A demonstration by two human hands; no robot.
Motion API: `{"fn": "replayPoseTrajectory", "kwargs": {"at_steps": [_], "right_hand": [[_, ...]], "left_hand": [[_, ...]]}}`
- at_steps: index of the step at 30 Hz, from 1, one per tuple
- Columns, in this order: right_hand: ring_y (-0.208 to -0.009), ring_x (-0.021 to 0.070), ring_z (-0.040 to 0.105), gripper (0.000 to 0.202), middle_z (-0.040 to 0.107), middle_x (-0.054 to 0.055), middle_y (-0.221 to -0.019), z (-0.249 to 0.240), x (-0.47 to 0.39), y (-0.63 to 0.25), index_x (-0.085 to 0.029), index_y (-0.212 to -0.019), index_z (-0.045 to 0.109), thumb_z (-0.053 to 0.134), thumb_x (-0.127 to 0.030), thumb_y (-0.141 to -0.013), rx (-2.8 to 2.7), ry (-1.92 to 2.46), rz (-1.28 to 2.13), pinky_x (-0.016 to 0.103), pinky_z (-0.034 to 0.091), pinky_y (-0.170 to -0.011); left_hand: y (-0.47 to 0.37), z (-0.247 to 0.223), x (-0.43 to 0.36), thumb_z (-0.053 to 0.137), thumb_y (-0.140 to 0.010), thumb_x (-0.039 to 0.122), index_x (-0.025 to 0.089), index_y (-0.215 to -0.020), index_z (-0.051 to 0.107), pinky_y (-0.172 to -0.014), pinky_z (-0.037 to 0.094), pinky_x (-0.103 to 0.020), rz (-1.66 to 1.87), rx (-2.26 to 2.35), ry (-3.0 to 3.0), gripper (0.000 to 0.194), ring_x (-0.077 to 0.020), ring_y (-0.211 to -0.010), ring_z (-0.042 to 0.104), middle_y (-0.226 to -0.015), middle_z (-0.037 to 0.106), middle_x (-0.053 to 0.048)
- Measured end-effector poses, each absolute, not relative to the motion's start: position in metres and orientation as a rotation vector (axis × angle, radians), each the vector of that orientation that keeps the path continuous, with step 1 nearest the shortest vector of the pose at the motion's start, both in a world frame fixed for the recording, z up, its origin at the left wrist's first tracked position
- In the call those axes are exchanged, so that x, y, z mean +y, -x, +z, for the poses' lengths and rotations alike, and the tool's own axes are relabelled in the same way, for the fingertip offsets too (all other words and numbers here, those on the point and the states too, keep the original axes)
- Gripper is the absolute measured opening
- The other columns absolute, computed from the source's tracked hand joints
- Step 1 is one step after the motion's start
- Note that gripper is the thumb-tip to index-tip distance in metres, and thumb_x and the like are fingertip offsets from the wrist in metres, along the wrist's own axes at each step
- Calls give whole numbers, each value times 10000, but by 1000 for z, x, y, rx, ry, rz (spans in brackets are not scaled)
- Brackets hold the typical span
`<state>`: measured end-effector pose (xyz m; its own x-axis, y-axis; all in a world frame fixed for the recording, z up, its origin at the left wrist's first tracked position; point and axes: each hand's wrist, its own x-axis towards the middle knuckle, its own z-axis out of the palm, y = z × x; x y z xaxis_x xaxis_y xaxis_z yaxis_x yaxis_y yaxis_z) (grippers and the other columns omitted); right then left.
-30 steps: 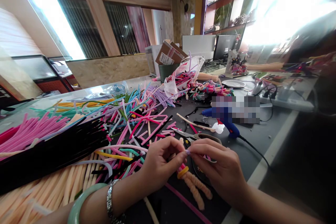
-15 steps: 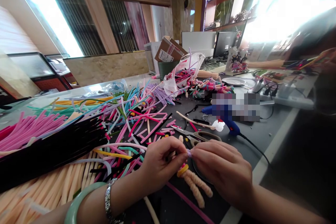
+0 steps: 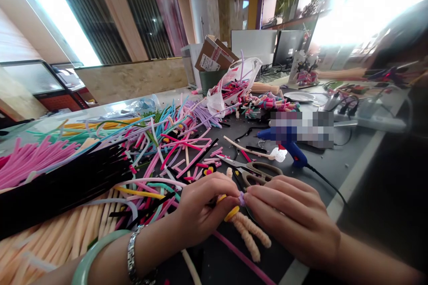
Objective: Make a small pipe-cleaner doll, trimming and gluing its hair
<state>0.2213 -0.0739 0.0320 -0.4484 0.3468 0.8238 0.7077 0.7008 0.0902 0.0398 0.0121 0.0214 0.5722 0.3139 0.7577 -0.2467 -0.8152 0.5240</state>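
Between my two hands, at the lower centre of the head view, is a small purple piece of pipe cleaner (image 3: 241, 198). My left hand (image 3: 207, 205) pinches it from the left and my right hand (image 3: 294, 213) from the right, fingertips almost touching. Under my left fingers lies a doll figure of peach twisted pipe cleaner (image 3: 249, 234), with two legs pointing down right and a yellow band (image 3: 231, 214) round its middle; my left hand hides its upper part. Scissors (image 3: 256, 170) lie open just beyond my hands.
Loose coloured pipe cleaners (image 3: 187, 149) cover the left and centre. Black (image 3: 67, 182) and peach bundles (image 3: 56, 240) lie at left. A blue glue gun (image 3: 294, 151) with its cord is at right. Behind stand a plastic bag (image 3: 217, 102) and a cardboard box (image 3: 214, 55). Another person's arm shows at far right.
The view has shifted slightly. My fingertips have parted a little, showing more of the purple piece, and a small black, yellow and red piece now shows beyond my left hand.
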Motion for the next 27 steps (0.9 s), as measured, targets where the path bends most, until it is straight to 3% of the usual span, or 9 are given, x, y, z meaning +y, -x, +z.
{"fn": "replayPoseTrajectory", "kwargs": {"at_steps": [6, 11, 18, 27], "right_hand": [[-700, 192, 659, 183, 735, 93, -853, 32, -75, -222, -119, -961, 649, 473, -132, -917, -2078, 799, -537, 334, 496, -620], [-689, 160, 641, 95, 720, 62, -821, 30, -75, -216, -138, -927, 640, 561, -125, -875, -1963, 893, -358, 293, 497, -650], [-704, 133, 621, 165, 692, 40, -832, 28, -72, -210, -151, -929, 632, 604, -38, -812, -1861, 928, -110, 257, 480, -661], [-717, 111, 627, 152, 685, 27, -822, 29, -73, -209, -153, -897, 643, 596, -37, -811, -1804, 943, -9, 210, 480, -679]], "left_hand": [[-40, 22, 13, 569, -805, -3, 153, -1007, 558, -707, 533, -310, 1248, -26, -2229, 255, -166, -805, 605, -869, 605, -71], [-40, 27, 13, 578, -811, 27, 141, -930, 591, -784, 511, -375, 1363, -48, -2348, 165, -192, -869, 558, -848, 555, -62], [-40, 25, 12, 597, -820, 75, 158, -962, 590, -773, 510, -362, 1327, 62, -2344, 164, -187, -867, 557, -862, 562, -60], [-42, 24, 12, 612, -795, 34, 157, -926, 586, -790, 495, -350, 1287, 111, -2318, 182, -178, -882, 557, -870, 559, -55]]}}
